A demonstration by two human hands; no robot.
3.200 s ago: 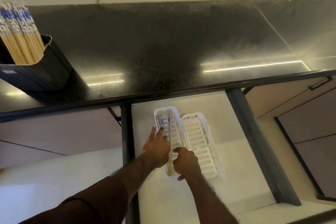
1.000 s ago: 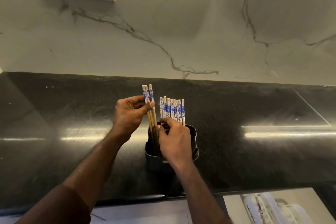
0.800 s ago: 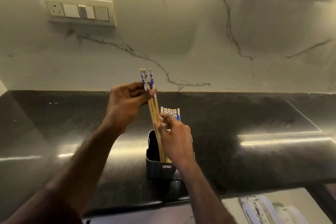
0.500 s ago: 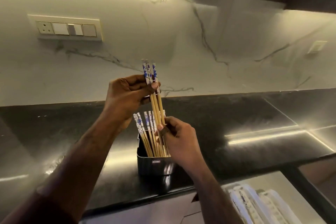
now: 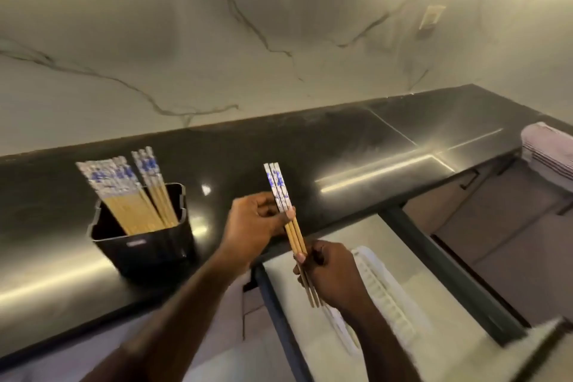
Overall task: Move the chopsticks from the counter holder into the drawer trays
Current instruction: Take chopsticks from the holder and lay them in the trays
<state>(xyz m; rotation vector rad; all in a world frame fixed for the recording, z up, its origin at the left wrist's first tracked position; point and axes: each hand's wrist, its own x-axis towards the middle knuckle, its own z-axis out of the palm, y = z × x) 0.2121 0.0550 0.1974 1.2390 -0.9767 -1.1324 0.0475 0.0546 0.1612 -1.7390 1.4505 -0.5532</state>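
A small bundle of chopsticks (image 5: 283,212) — three, as far as can be told — is pinched between both hands: the left hand (image 5: 252,226) has thumb and curled fingers closed round the bundle just below the blue-and-white patterned tops, and the right hand (image 5: 333,277) has its fingers curled round the plain wooden lower part, with the narrow tips poking out below the palm. The bundle is held in the air over the front edge of the black counter (image 5: 341,146), above the near-left corner of the open drawer (image 5: 434,298), well clear of the black holder (image 5: 148,245) at the left, where many more chopsticks (image 5: 130,192) are left standing, leaned toward the upper left. The long axis of the held bundle runs steeply, tilted: patterned ends up and slightly left, tips down and right toward the white slotted tray (image 5: 384,298) lying in the drawer, partly hidden behind the right hand. The step in hand is judged to be the carry from holder to drawer — early in the task, given the stock left. Next, the bundle would need to be lowered and turned flat so its length lines up with the tray's long side, then released into it.
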